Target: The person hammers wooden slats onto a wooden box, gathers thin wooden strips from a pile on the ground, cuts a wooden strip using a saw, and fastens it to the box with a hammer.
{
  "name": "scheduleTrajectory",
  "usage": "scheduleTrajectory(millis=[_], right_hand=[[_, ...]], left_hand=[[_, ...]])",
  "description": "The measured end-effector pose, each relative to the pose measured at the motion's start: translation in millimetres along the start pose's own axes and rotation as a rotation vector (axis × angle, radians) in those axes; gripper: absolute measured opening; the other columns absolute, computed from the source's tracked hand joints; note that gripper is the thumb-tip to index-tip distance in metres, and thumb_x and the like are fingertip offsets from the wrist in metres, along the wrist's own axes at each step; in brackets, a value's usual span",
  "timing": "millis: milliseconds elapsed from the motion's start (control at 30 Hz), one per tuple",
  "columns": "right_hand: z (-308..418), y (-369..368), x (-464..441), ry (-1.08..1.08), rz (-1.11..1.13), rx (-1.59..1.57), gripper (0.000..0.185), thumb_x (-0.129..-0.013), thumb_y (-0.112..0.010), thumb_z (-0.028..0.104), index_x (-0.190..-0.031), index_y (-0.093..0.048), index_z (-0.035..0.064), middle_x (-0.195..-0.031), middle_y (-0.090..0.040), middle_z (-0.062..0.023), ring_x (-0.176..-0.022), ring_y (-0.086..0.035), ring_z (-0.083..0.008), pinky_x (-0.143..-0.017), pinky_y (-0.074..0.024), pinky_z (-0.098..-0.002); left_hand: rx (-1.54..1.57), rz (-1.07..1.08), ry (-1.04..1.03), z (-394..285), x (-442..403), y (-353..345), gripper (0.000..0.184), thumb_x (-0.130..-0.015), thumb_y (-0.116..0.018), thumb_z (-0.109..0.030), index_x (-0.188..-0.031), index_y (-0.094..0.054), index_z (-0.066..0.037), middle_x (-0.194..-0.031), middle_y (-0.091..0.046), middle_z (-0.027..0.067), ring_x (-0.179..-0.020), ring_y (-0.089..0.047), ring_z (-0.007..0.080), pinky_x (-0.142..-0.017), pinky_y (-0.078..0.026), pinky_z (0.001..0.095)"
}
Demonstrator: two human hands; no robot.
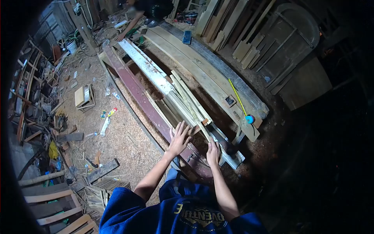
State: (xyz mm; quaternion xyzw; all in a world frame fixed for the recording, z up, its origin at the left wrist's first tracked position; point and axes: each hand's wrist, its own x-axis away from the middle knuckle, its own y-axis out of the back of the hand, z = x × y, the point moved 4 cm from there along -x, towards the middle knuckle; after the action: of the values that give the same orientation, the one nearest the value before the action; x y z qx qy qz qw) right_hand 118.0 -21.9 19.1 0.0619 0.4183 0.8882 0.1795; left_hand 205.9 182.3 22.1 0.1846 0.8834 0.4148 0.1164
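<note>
My left hand (pixel 179 140) lies with its fingers spread over the near ends of pale wooden strips, beside the dark red beam (pixel 136 89). Close to its right, my right hand (pixel 213 153) has its fingers closed at the near end of a thin wooden strip (pixel 204 131). More strips (pixel 186 99) lie lengthwise in a loose bundle between the red beam and a white-painted beam (pixel 146 64). A short reddish-brown wood piece (pixel 203 122) sits crosswise near their ends. My left palm hides what is directly beneath it.
Long planks (pixel 194 58) lie to the right, carrying a yellow tape measure (pixel 249 119), a small dark box (pixel 230 101) and a blue tray (pixel 187 37). Another person's hand (pixel 121 37) touches the beams' far end. A small wooden stool (pixel 84 97) and scraps stand left on sawdust.
</note>
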Motion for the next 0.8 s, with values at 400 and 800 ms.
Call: scheduleTrajectory(millis=[400, 800], right_hand=[[-25.9, -33.9, -21.2, -0.024, 0.088, -0.03, 0.044, -0.105, -0.05, 0.012, -0.149, -0.053, 0.0144, -0.14, -0.06, -0.0229, -0.128, -0.052, -0.0503, -0.11, -0.043, -0.052], [-33.0, -23.2, -33.6, 0.15, 0.177, 0.014, 0.048, -0.107, -0.045, 0.025, -0.155, -0.046, 0.0238, -0.135, -0.061, -0.0294, -0.125, -0.055, -0.0528, -0.102, -0.0468, -0.0562]], left_hand=[[-0.038, -0.005, -0.011, 10.8, -39.0, -54.6, 0.062, -0.105, -0.05, -0.031, -0.16, -0.032, -0.009, -0.169, -0.026, 0.0159, -0.157, -0.021, 0.0309, -0.127, -0.01, 0.0568], [-0.36, 0.007, -0.05, -14.2, -44.8, -62.5, 0.07, -0.103, -0.051, -0.032, -0.164, -0.023, -0.015, -0.171, -0.02, 0.0152, -0.159, -0.017, 0.0305, -0.128, -0.009, 0.0546]])
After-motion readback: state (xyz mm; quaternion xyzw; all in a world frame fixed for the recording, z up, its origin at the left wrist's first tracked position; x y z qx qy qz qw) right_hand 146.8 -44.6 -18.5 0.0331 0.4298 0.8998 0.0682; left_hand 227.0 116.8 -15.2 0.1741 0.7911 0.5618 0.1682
